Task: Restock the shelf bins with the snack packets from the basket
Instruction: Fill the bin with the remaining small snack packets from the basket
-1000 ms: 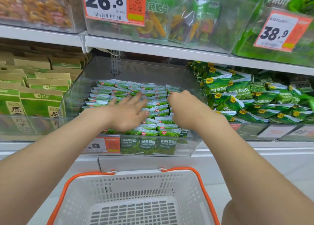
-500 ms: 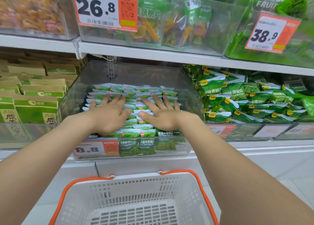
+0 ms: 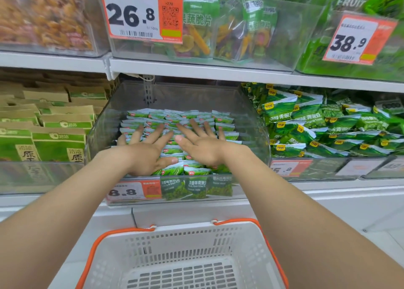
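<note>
A grocery shop: white shelves (image 3: 196, 69) hold clear bins (image 3: 181, 96) of snack packets (image 3: 223, 120), orange price tags (image 3: 140, 13) marked 26.8 and 38.9 hang above the fingers (image 3: 197, 128), with a shopping basket (image 3: 185, 231) below.

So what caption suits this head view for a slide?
Left hand and right hand flat on green snack packets in a clear bin, basket below.

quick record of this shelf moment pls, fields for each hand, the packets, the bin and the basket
left hand: flat, fingers spread, pressing on the packets
right hand: flat, fingers spread, pressing on the packets beside the left
snack packets: small, green, in rows across the bin floor
bin: clear, middle shelf, price tag reading 8.8 on its front
basket: white with orange handles, below the shelf; no packets in the visible part
</note>
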The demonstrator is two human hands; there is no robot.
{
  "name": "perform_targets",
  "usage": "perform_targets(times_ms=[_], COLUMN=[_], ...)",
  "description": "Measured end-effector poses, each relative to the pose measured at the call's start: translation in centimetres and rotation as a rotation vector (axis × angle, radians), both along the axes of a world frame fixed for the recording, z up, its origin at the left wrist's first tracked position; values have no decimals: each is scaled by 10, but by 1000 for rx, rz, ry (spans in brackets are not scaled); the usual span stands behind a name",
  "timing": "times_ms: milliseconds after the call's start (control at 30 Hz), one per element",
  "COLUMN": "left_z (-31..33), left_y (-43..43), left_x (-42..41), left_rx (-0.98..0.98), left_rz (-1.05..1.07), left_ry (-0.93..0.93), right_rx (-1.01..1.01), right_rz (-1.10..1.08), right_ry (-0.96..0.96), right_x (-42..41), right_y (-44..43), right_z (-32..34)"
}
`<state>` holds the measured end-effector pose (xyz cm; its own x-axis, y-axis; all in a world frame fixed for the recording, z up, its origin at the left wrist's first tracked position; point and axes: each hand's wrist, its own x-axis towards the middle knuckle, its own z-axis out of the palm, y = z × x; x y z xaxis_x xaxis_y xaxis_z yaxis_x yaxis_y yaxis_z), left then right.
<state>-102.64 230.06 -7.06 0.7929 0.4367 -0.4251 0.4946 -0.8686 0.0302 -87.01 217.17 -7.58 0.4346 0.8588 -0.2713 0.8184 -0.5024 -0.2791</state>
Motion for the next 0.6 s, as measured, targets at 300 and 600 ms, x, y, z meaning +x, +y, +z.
perform_targets(times_ms=[300,600], left_z=[28,37], left_y=[-10,-34], left_x=[-25,-83], left_rx=[145,43], left_rz=[-46,-226], left_ry=[-483,-383], right_rx=[418,134], right_rz=[165,210], right_ry=[-140,-253], right_x=[-38,-59], right_y=[-60,-86], right_z=[66,51])
